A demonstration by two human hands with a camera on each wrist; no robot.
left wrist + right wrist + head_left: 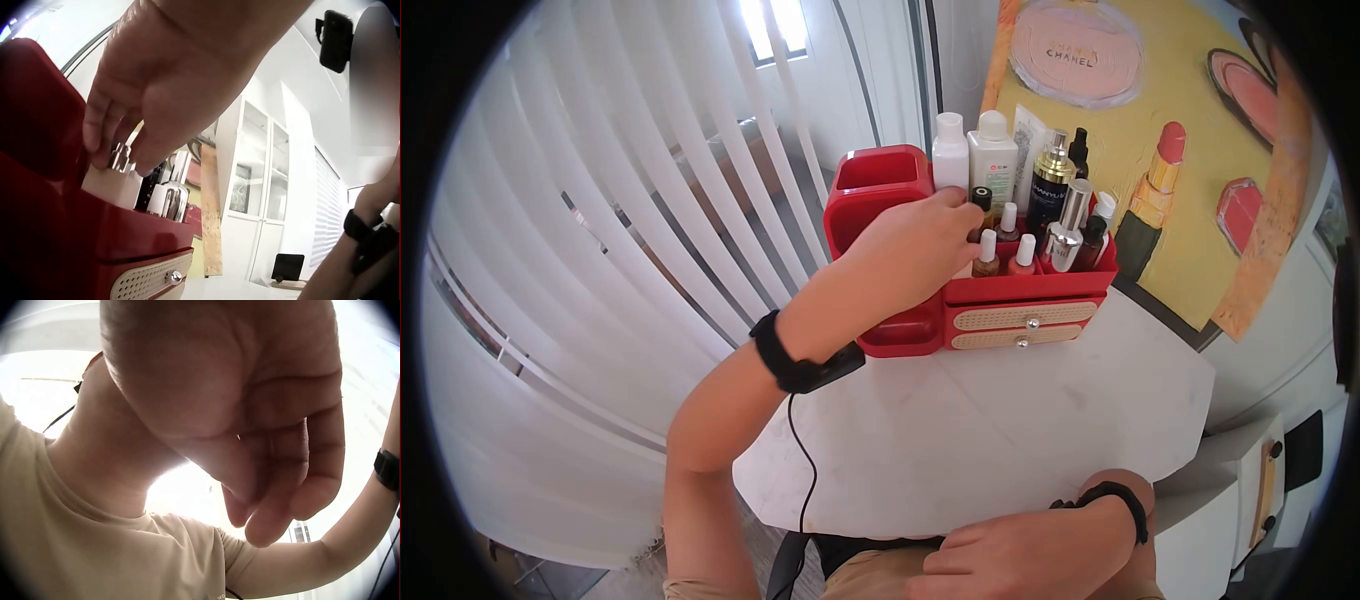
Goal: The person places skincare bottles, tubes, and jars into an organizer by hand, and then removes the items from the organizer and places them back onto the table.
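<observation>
My left hand reaches over the front left of a red organizer. In the left wrist view, its fingers and thumb come down on both sides of a cream bottle with a silver neck. That bottle stands at the organizer's red wall, mostly covered by the hand in the head view. Close by the fingertips are a dark-capped bottle and white-capped nail polish bottles. My right hand lies low over the lap with loosely bent fingers and nothing in it.
Taller white bottles, a black spray bottle and a silver-capped bottle fill the organizer's back and right. Two drawers with round knobs face the white table. Vertical blinds hang left; a makeup painting stands behind.
</observation>
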